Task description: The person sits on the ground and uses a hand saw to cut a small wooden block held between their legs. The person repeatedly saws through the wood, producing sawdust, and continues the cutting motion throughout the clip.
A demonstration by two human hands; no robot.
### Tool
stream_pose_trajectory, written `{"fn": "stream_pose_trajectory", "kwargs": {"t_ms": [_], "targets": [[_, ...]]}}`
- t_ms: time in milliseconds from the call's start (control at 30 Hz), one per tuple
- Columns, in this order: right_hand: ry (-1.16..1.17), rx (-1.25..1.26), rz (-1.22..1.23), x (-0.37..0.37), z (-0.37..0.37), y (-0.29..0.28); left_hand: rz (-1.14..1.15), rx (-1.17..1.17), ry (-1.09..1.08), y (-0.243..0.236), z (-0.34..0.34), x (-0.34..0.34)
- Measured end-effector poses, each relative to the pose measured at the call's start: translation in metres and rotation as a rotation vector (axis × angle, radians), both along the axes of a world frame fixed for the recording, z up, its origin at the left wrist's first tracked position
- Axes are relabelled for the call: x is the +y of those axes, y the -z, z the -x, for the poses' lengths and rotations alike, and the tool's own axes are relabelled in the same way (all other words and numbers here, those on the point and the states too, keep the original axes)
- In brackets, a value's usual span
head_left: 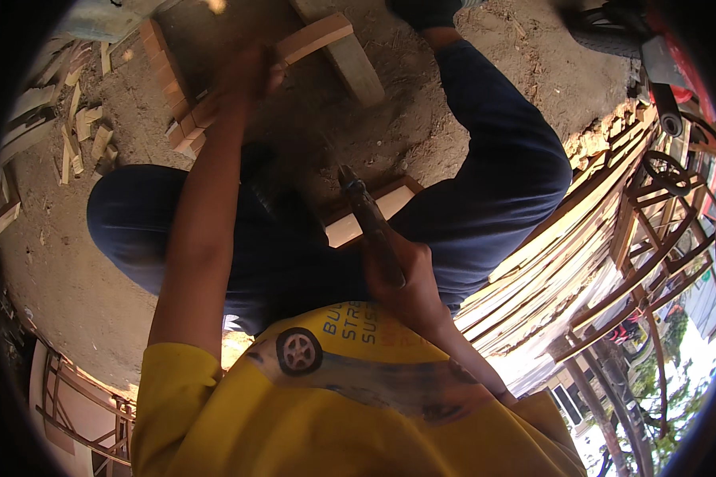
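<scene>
My left hand point(250, 73), in shadow and slightly blurred, is closed around a wooden strip point(320, 38) at the upper middle. The strip's far end lies over a thick timber block point(350, 67) on the ground. Close to my body, my right hand point(406, 274) grips a long dark-handled tool point(366, 213). Its thin front part points up and left towards my left hand and fades into blur, so its exact kind cannot be made out. Beneath the tool, between my legs, is a pale wooden piece point(346, 230).
Reddish wooden pieces point(164, 67) line up left of my left hand. Offcuts point(83, 139) lie scattered on the dirt ground point(64, 230) at far left. Long stacked boards point(565, 219) run along the right, beside a metal frame with a wheel point(667, 173). My bent legs point(501, 143) flank the work.
</scene>
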State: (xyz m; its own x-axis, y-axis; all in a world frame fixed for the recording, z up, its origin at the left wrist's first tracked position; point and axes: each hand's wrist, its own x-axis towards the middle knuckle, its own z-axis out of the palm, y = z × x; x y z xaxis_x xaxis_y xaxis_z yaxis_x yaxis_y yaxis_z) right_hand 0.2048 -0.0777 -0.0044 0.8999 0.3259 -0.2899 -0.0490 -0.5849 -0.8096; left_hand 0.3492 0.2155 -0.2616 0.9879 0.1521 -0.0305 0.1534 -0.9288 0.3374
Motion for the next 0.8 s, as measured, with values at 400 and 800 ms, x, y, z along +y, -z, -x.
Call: {"fn": "stream_pose_trajectory", "kwargs": {"t_ms": [400,800], "targets": [[0.034,0.2,-0.034,0.007,-0.015,0.005,-0.292,-0.071,0.161,0.02,0.014,0.004],[-0.019,0.12,-0.001,0.019,-0.03,0.021,-0.266,0.055,0.171,0.017,0.016,0.001]]}}
